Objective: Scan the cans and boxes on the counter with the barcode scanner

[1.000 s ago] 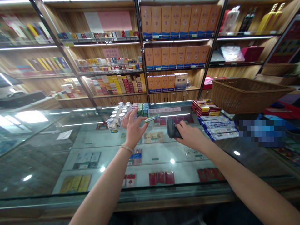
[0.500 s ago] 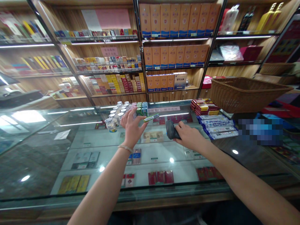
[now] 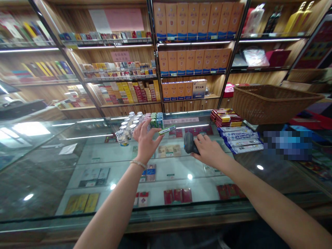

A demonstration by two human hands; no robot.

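Between the thumb and fingers of my left hand [image 3: 145, 140] is a small, flat green packet [image 3: 167, 130], a barcode showing on the side towards me. My right hand [image 3: 209, 149] is wrapped round the handle of a dark barcode scanner [image 3: 190, 142], whose head points left, a short gap from the packet. Both hands are above the glass counter [image 3: 155, 173]. Just behind my left hand stand several small white-lidded bottles [image 3: 121, 137] and several green cans or tubs [image 3: 156, 120].
Purple-and-white packets [image 3: 241, 139] lie to the right, with red-and-gold packs [image 3: 225, 117] behind them. A wicker basket [image 3: 272, 103] stands at the back right. Cigarette packs [image 3: 177, 196] show under the glass. Shelves of orange boxes [image 3: 194, 20] rise beyond the counter.
The scanner has tilted very slightly in my right hand. My left hand and the green packet stay almost where they were.
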